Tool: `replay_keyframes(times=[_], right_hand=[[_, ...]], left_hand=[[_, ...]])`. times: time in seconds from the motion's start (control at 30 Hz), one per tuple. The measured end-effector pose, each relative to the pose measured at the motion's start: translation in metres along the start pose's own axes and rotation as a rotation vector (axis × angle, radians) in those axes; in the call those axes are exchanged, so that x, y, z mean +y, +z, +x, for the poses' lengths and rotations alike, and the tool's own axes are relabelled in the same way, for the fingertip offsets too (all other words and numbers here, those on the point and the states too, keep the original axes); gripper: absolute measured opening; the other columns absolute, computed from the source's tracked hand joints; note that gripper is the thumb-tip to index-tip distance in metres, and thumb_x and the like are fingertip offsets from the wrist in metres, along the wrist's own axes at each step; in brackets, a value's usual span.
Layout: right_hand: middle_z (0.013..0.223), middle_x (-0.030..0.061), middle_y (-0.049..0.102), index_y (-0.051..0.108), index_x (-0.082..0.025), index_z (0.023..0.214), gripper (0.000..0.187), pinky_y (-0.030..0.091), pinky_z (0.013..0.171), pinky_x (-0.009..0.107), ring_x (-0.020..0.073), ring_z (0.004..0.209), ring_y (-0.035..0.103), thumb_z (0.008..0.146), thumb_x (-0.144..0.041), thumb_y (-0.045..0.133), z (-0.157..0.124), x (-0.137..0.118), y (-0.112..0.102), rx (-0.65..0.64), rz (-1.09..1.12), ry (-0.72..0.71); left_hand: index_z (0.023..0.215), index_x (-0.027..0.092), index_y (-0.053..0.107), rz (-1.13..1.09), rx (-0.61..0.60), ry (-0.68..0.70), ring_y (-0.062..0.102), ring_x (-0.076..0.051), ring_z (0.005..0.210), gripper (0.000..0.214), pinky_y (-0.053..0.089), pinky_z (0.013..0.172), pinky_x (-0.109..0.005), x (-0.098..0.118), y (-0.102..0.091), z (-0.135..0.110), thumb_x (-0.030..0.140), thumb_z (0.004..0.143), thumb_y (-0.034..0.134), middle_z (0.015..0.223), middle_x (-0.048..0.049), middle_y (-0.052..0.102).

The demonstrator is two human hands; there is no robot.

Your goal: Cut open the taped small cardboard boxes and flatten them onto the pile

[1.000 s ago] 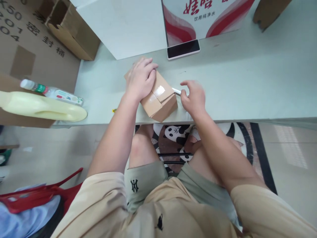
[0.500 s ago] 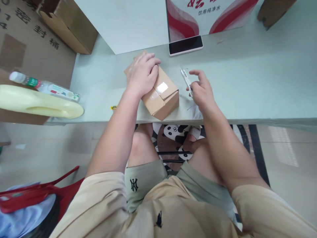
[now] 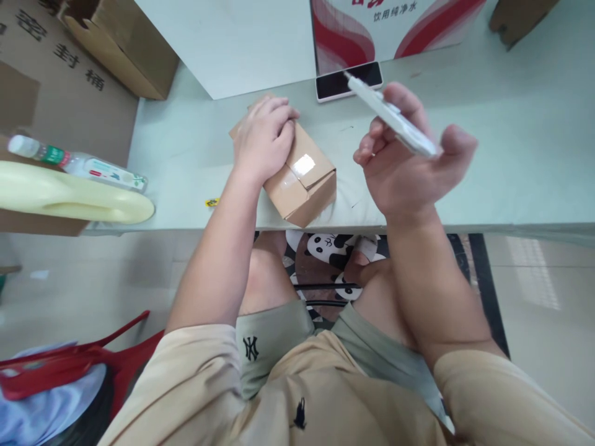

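My left hand (image 3: 264,136) lies over the far left part of a small cardboard box (image 3: 320,170), its fingers curled across the top and hiding that end. The box sits slanted near the table's front edge, with a shiny piece of clear tape (image 3: 304,164) on its top. To the right of the box and apart from it, my right hand (image 3: 409,155) is raised, palm partly up. It holds a slim white pen-like tool (image 3: 393,114) with a thin pointed tip, slightly blurred. The tip points up and left, in front of a phone (image 3: 325,88).
Behind stands a white and red printed carton (image 3: 344,37). At left are an open brown box (image 3: 134,56), a large carton (image 3: 106,118), a plastic bottle (image 3: 102,170) and a pale yellow object (image 3: 93,197). A small yellow item (image 3: 212,202) lies beside my left forearm.
My right hand has lifted and turned palm up, carrying the white pen-like tool up and to the right. My left hand and the box have stayed in place.
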State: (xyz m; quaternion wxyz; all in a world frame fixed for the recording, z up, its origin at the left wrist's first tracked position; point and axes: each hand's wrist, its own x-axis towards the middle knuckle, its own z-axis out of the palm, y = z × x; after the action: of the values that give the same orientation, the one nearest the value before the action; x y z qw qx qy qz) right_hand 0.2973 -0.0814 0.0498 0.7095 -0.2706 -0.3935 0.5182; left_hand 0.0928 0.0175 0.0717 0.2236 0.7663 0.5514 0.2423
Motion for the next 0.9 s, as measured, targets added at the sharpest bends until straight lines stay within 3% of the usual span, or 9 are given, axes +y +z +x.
replay_keyframes(times=[0.07,0.13,0.23,0.27,0.37,0.47,0.57,0.73,0.9], right_hand=[[0.079,0.0025,0.052,0.061,-0.022,0.113,0.062,0.048,0.063,0.034,0.0160,0.067,0.053,0.064,-0.056,0.045,0.001,-0.003,0.000,0.016,-0.004,-0.060],[0.073,0.0000,0.046,0.061,-0.024,0.109,0.052,0.045,0.059,0.032,0.0143,0.062,0.048,0.066,-0.050,0.050,0.003,-0.001,0.000,0.112,-0.073,-0.108],[0.063,-0.0040,0.037,0.056,-0.026,0.083,0.023,0.032,0.050,0.028,0.0098,0.051,0.036,0.075,-0.046,0.062,0.001,0.003,0.005,0.313,-0.236,-0.234],[0.061,-0.0040,0.037,0.053,-0.025,0.074,0.025,0.029,0.050,0.028,0.0090,0.049,0.035,0.081,-0.046,0.062,-0.002,0.003,0.009,0.333,-0.292,-0.280],[0.057,-0.0028,0.042,0.056,-0.021,0.066,0.037,0.028,0.050,0.027,0.0083,0.048,0.037,0.095,-0.044,0.054,-0.016,0.000,0.020,0.218,-0.437,-0.394],[0.062,-0.0016,0.051,0.067,-0.022,0.077,0.037,0.038,0.053,0.027,0.0100,0.053,0.045,0.099,-0.046,0.050,-0.031,0.000,0.033,0.076,-0.601,-0.485],[0.065,0.0010,0.053,0.066,-0.022,0.072,0.045,0.044,0.058,0.029,0.0125,0.059,0.048,0.101,-0.046,0.043,-0.041,0.006,0.045,0.010,-0.783,-0.594],[0.070,0.0020,0.054,0.059,-0.019,0.066,0.033,0.037,0.053,0.027,0.0101,0.059,0.045,0.095,-0.028,0.048,-0.055,0.018,0.058,-0.137,-0.935,-0.813],[0.076,0.0009,0.060,0.059,-0.018,0.068,0.025,0.034,0.052,0.025,0.0077,0.058,0.042,0.091,-0.023,0.052,-0.068,0.029,0.057,-0.273,-1.025,-0.904]], left_hand=[[0.103,0.036,0.071,0.026,-0.007,0.015,0.034,-0.027,0.145,0.032,0.015,0.128,-0.049,-0.002,0.001,0.001,0.048,0.077,0.056,0.140,0.0131,0.061],[0.107,0.035,0.070,0.064,-0.006,0.028,0.035,-0.026,0.145,0.033,0.016,0.128,-0.050,-0.004,0.001,0.001,0.043,0.080,0.053,0.142,0.0128,0.060],[0.109,0.035,0.069,0.098,0.003,0.036,0.036,-0.024,0.146,0.032,0.018,0.128,-0.050,-0.004,0.002,0.001,0.040,0.083,0.052,0.143,0.0130,0.060],[0.109,0.035,0.069,0.100,0.007,0.036,0.036,-0.023,0.146,0.031,0.018,0.128,-0.050,-0.004,0.003,0.000,0.040,0.084,0.052,0.142,0.0132,0.060],[0.115,0.036,0.067,0.105,0.021,-0.012,0.036,-0.023,0.147,0.034,0.020,0.128,-0.052,0.002,0.001,-0.003,0.035,0.084,0.051,0.147,0.0128,0.056],[0.127,0.034,0.063,0.152,0.013,-0.080,0.033,-0.024,0.152,0.046,0.020,0.129,-0.052,0.008,-0.001,-0.006,0.027,0.084,0.049,0.157,0.0107,0.048],[0.131,0.031,0.063,0.179,0.009,-0.093,0.028,-0.023,0.155,0.048,0.015,0.132,-0.048,0.011,-0.003,-0.009,0.028,0.085,0.049,0.158,0.0093,0.047],[0.128,0.035,0.064,0.209,0.020,-0.061,0.031,-0.023,0.154,0.047,0.018,0.131,-0.049,0.010,-0.003,-0.010,0.034,0.084,0.046,0.155,0.0116,0.050],[0.117,0.039,0.066,0.195,0.036,-0.044,0.033,-0.025,0.152,0.041,0.020,0.129,-0.052,0.008,-0.002,-0.010,0.041,0.083,0.044,0.151,0.0108,0.054]])
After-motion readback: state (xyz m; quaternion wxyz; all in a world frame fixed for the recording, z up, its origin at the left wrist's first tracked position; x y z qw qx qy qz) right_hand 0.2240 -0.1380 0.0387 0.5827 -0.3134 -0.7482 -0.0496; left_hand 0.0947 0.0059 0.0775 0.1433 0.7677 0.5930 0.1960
